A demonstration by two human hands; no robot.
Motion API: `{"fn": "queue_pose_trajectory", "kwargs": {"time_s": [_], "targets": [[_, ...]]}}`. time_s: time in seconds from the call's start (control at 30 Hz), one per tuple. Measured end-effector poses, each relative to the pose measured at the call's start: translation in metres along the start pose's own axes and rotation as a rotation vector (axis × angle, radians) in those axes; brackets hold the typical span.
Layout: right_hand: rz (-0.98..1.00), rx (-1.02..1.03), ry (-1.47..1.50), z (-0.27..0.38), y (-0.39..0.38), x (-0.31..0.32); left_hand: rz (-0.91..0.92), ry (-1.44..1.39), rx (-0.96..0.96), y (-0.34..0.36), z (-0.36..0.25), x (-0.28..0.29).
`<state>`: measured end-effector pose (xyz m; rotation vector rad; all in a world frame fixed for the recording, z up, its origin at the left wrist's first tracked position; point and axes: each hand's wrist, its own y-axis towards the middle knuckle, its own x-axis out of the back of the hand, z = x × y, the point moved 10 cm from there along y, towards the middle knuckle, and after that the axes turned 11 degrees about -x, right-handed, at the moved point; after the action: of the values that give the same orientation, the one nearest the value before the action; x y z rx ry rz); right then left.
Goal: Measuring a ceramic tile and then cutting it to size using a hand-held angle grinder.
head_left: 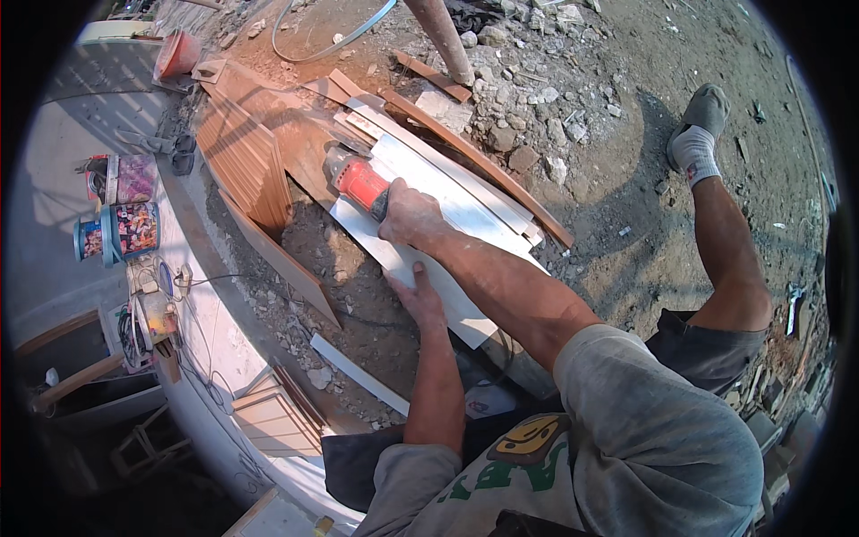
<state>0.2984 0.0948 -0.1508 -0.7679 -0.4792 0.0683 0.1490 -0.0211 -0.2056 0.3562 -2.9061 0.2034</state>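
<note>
My right hand (413, 215) is wrapped round the rear of a red angle grinder (361, 184). The grinder's metal head lies over the far left end of a long white tile (429, 291), where dust and glare hide the disc. Lower down, my left hand (419, 294) grips the tile's left edge, thumb on top and the other fingers partly hidden. The tile slants from near my lap up to the grinder. Beyond it lies another pale panel (438, 183), beside narrow cut strips (483, 170).
Brown tiles (237, 157) lean in a stack at the left. Past them, a paint bucket (136, 230) and a cord stand on a concrete ledge (201, 336). A wooden pole (440, 40) rises at the far side amid rubble (546, 107). My outstretched foot (704, 112) rests on the right.
</note>
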Motion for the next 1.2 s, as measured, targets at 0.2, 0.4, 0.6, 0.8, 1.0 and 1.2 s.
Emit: {"fn": "queue_pose_trajectory", "kwargs": {"time_s": [0.2,0.4,0.6,0.8,1.0,1.2], "targets": [[-0.003,0.014,-0.01,0.003,0.005,0.001,-0.011,0.029,0.026,0.0,0.009,0.003],[0.025,-0.013,-0.025,0.005,0.002,0.001,-0.012,0.024,-0.003,0.003,0.017,0.007],[0.028,-0.055,0.0,-0.001,0.002,0.001,-0.018,0.002,0.014,0.003,0.018,0.006],[0.042,-0.03,-0.017,-0.004,0.001,-0.002,0.029,-0.044,-0.046,0.003,0.005,-0.002],[0.015,0.006,0.003,-0.007,-0.001,0.0,0.015,-0.065,-0.014,0.002,0.005,-0.003],[0.013,0.005,-0.006,-0.01,-0.003,-0.001,0.02,-0.068,-0.028,0.004,0.008,-0.002]]}}
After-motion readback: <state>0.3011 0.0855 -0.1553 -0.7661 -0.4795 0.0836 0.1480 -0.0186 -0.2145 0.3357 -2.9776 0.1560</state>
